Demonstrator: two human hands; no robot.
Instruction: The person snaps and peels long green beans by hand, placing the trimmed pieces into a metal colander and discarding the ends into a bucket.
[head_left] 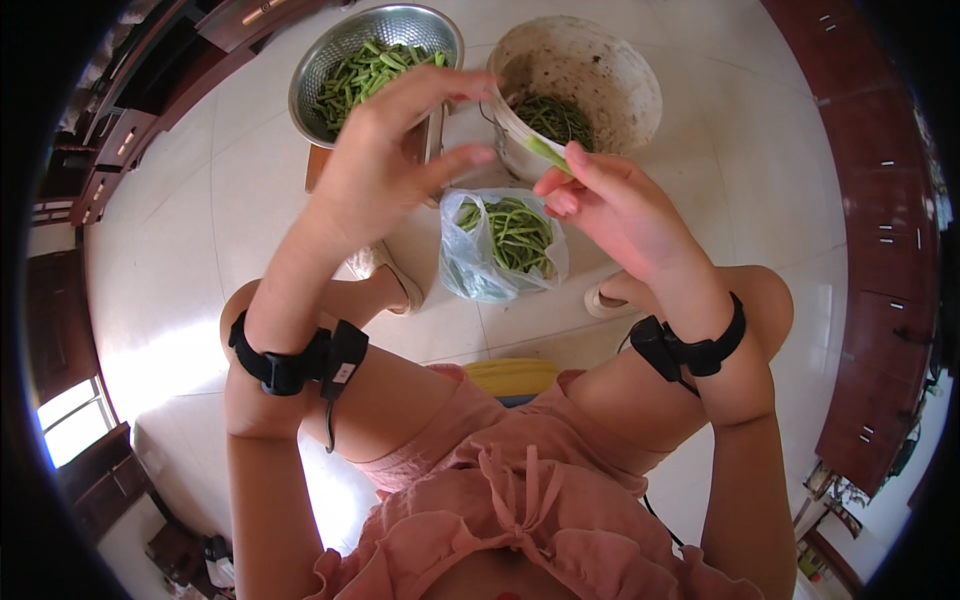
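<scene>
My left hand point(385, 160) is raised before the metal bowl, its thumb and fingers apart with nothing visible between them. My right hand point(610, 200) pinches a short green bean piece point(542, 150) between thumb and fingers, just in front of the white bucket point(625, 85). The dirt-speckled bucket contains thin green scraps point(550, 125). At the upper left, the perforated steel bowl point(302, 85) holds cut green bean pieces point(362, 80). Between and below my hands, a translucent plastic bag point(465, 270) full of long green beans point(515, 235) rests on the tiled floor.
A wooden board or stool point(322, 170) is under the bowl. Dark red cabinets line the right point(865, 250) and upper left point(125, 135). My legs and sandalled feet frame the bag, and something yellow point(505, 375) is beneath me. Black strapped devices sit on both forearms.
</scene>
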